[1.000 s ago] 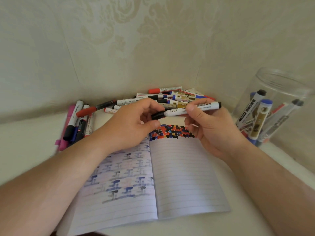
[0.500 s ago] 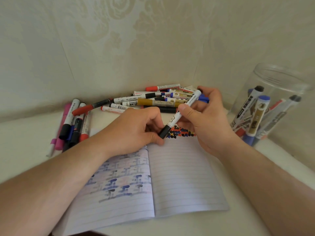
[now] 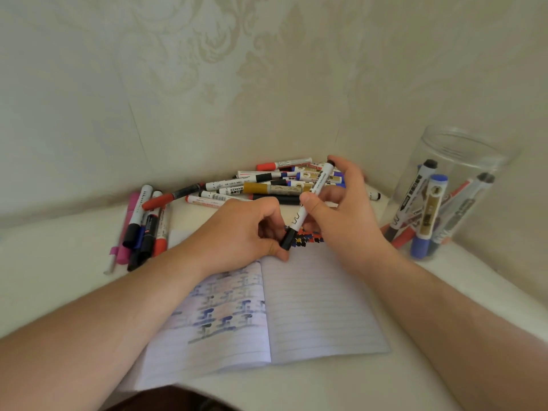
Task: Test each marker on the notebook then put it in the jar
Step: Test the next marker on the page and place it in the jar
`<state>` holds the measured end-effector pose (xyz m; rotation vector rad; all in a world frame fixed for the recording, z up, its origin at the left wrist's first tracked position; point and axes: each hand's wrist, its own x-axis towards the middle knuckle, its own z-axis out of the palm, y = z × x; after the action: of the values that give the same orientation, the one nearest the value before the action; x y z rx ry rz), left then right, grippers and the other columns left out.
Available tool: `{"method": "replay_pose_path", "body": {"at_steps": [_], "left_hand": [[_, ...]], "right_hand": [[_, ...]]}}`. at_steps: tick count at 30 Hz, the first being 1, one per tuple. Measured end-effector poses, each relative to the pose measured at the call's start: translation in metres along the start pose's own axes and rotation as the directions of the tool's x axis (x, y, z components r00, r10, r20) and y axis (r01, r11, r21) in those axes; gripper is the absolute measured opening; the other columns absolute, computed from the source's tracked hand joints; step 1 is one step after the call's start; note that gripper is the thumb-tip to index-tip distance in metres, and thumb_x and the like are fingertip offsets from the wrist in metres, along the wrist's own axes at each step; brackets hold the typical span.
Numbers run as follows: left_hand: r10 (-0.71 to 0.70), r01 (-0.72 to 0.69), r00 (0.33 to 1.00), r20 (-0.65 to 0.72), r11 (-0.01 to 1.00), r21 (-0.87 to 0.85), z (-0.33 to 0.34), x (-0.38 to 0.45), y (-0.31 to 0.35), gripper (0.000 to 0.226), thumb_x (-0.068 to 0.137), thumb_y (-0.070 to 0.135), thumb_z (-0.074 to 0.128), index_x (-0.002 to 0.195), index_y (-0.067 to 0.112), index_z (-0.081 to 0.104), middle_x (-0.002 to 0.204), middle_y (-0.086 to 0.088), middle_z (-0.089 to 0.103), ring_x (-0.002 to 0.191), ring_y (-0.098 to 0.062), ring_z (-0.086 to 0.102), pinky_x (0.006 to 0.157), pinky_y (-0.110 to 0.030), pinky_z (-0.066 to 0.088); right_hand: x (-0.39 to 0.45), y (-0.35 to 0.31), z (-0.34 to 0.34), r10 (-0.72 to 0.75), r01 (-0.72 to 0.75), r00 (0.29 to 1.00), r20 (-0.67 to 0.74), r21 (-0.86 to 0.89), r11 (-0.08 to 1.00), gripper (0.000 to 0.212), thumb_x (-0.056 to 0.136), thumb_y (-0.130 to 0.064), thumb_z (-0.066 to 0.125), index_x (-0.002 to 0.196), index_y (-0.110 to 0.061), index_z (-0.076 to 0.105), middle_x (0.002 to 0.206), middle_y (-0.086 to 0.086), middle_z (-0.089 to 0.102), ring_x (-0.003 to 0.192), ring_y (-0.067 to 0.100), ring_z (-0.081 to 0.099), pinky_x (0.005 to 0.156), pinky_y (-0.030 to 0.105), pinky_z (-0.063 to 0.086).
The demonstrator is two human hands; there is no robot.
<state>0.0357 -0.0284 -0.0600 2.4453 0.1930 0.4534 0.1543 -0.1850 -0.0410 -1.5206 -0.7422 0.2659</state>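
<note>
My right hand (image 3: 347, 221) grips a white marker (image 3: 311, 197) by its barrel, tilted steeply with its black end down over the open notebook (image 3: 320, 307). The black end sits just left of a patch of red, blue and black test marks (image 3: 308, 238) at the top of the right page. My left hand (image 3: 240, 232) rests on the notebook's fold, its curled fingers and thumb pinching that black end. The clear jar (image 3: 462, 149) stands at the right and holds several markers, apart from both hands.
A pile of several markers (image 3: 267, 188) lies against the wall corner behind my hands. Another group of markers (image 3: 142, 229) lies left of the notebook. Walls close off the back and the right side. The left page carries blue and black scribbles.
The marker swung from lying level between my hands to steeply tilted, black end down at the page. My right hand rose toward the pile; my left hand sank onto the notebook.
</note>
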Motion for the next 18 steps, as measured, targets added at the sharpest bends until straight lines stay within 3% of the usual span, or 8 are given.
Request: {"method": "replay_pose_path", "body": {"at_steps": [2, 4, 8, 11, 12, 14, 16, 18], "left_hand": [[0.071, -0.068, 0.997, -0.016, 0.986, 0.152, 0.001, 0.0, -0.003, 0.031, 0.071, 0.059, 0.084, 0.081, 0.038, 0.064, 0.077, 0.02, 0.064, 0.079, 0.001, 0.058, 0.068, -0.021, 0.045], [0.081, -0.093, 0.995, 0.055, 0.96, 0.263, -0.002, 0.0, -0.003, 0.036, 0.076, 0.074, 0.067, 0.087, 0.039, 0.069, 0.079, 0.02, 0.06, 0.08, 0.001, 0.055, 0.071, -0.028, 0.047], [-0.017, -0.085, 0.971, 0.239, 0.908, 0.409, -0.011, 0.004, 0.009, 0.017, 0.092, 0.059, 0.064, 0.098, 0.043, 0.065, 0.085, 0.022, 0.057, 0.082, 0.001, 0.054, 0.075, -0.031, 0.048], [-0.071, -0.064, 0.957, 0.28, 0.893, 0.445, -0.01, 0.001, 0.019, 0.014, 0.096, 0.054, 0.062, 0.1, 0.041, 0.064, 0.096, 0.02, 0.059, 0.091, -0.002, 0.056, 0.085, -0.034, 0.052], [-0.079, -0.059, 0.957, 0.278, 0.89, 0.453, -0.009, -0.002, 0.02, 0.016, 0.096, 0.055, 0.061, 0.102, 0.041, 0.064, 0.1, 0.019, 0.058, 0.095, -0.003, 0.055, 0.089, -0.035, 0.051], [-0.09, -0.065, 0.954, 0.285, 0.869, 0.49, -0.007, -0.009, 0.021, 0.023, 0.097, 0.056, 0.057, 0.112, 0.042, 0.065, 0.109, 0.019, 0.054, 0.109, -0.006, 0.05, 0.1, -0.034, 0.045], [-0.107, -0.058, 0.952, 0.288, 0.857, 0.512, -0.008, -0.015, 0.023, 0.034, 0.099, 0.057, 0.054, 0.128, 0.042, 0.061, 0.12, 0.016, 0.05, 0.122, -0.008, 0.042, 0.108, -0.03, 0.037], [-0.116, -0.044, 0.955, 0.274, 0.855, 0.517, -0.008, -0.022, 0.026, 0.041, 0.101, 0.057, 0.051, 0.138, 0.041, 0.056, 0.129, 0.014, 0.048, 0.127, -0.008, 0.036, 0.108, -0.026, 0.031]], "right_hand": [[-0.008, -0.012, -0.002, -0.134, 0.136, 0.991, 0.021, -0.072, 0.988, 0.062, 0.099, -0.01, 0.069, 0.138, -0.049, 0.041, 0.096, 0.003, 0.072, 0.081, 0.029, 0.076, 0.075, 0.053, 0.064], [-0.016, -0.038, -0.012, -0.281, 0.28, 0.96, 0.003, -0.084, 0.956, 0.06, 0.1, -0.011, 0.067, 0.137, -0.05, 0.04, 0.097, 0.0, 0.068, 0.081, 0.028, 0.076, 0.075, 0.055, 0.063], [-0.022, -0.101, -0.066, -0.536, 0.521, 0.804, -0.257, -0.129, 0.843, 0.056, 0.097, -0.004, 0.065, 0.132, -0.039, 0.04, 0.11, 0.018, 0.058, 0.075, 0.032, 0.073, 0.076, 0.052, 0.064], [-0.021, -0.124, -0.123, -0.619, 0.507, 0.69, -0.376, -0.359, 0.784, 0.052, 0.096, -0.01, 0.065, 0.134, -0.034, 0.039, 0.111, -0.005, 0.054, 0.08, 0.027, 0.071, 0.077, 0.043, 0.064], [-0.02, -0.123, -0.139, -0.608, 0.444, 0.706, -0.362, -0.442, 0.779, 0.05, 0.098, -0.014, 0.065, 0.136, -0.034, 0.04, 0.109, -0.013, 0.055, 0.08, 0.021, 0.072, 0.074, 0.036, 0.063], [-0.015, -0.114, -0.158, -0.531, 0.286, 0.806, -0.263, -0.612, 0.737, 0.048, 0.1, -0.023, 0.064, 0.141, -0.033, 0.042, 0.104, -0.016, 0.06, 0.083, 0.015, 0.07, 0.066, 0.024, 0.055], [-0.01, -0.096, -0.165, -0.409, 0.177, 0.905, -0.114, -0.774, 0.608, 0.041, 0.102, -0.029, 0.06, 0.139, -0.034, 0.043, 0.102, -0.006, 0.063, 0.09, 0.021, 0.064, 0.071, 0.031, 0.048], [-0.009, -0.084, -0.164, -0.342, 0.131, 0.938, -0.061, -0.85, 0.511, 0.025, 0.104, -0.037, 0.051, 0.129, -0.033, 0.049, 0.1, 0.004, 0.062, 0.092, 0.026, 0.059, 0.075, 0.035, 0.044]]}}
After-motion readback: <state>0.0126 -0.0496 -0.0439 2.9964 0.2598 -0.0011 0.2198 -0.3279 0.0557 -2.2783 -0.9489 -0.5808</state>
